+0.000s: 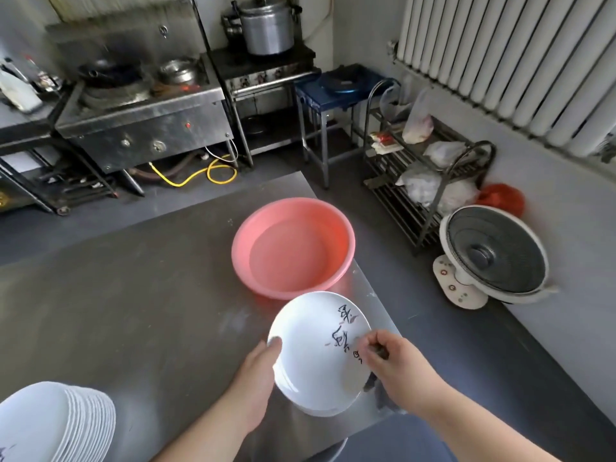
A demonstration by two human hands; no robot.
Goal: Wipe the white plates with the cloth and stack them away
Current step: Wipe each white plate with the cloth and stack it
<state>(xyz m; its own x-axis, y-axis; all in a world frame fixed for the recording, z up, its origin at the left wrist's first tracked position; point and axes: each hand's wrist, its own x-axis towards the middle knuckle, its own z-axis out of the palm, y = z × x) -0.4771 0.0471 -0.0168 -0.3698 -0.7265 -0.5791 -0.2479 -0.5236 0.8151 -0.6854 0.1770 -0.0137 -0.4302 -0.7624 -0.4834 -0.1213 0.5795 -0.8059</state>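
Two hands. Left hand [256, 378] grips plate [310, 348] by left rim. Right hand [396, 368] pinches dark cloth [383, 393] against its right side. Plate over table [116, 311] corner, second plate [320, 410] just beneath. One pink basin [293, 248] behind. One stack [66, 421] far left, count unclear. Brush characters on plate, unreadable.

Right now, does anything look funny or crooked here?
Yes. The stack of white plates on the table, near left, looks slanted, its edges stepping sideways instead of lining up. Nothing looks spilled or broken.
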